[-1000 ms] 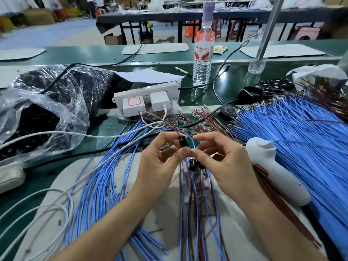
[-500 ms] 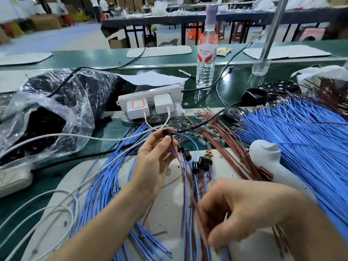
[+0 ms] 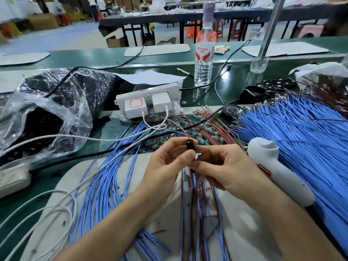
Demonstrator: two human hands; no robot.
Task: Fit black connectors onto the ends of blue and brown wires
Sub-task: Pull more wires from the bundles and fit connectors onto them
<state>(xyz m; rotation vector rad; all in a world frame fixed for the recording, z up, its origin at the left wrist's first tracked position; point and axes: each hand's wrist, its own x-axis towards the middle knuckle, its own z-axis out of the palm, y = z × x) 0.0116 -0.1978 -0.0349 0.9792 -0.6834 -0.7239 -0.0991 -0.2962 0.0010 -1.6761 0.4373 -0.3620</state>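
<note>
L hand (image 3: 167,164) pinches the black connector (image 3: 190,145) upright betw thumb & forefinger, just above the white mat (image 3: 244,223), w/ a thin brownish wire (image 3: 178,126) looping up out of its top. Change vs half a sec ago: R hand (image 3: 224,166) was down low among the finished wires (image 3: 195,204) lying on the mat. It's now back up, fingertips touching the L thumb right under the connector. R fingers are curled & pinched narrow, prob on a wire end, but what's inside the pinch is hidden, so can't tell. Meaning, imo: a fresh wire is fetched & the next insertion is abt to start. The big fan of loose blue wires (image 3: 301,140) on the right suggests plenty left to do.
</note>
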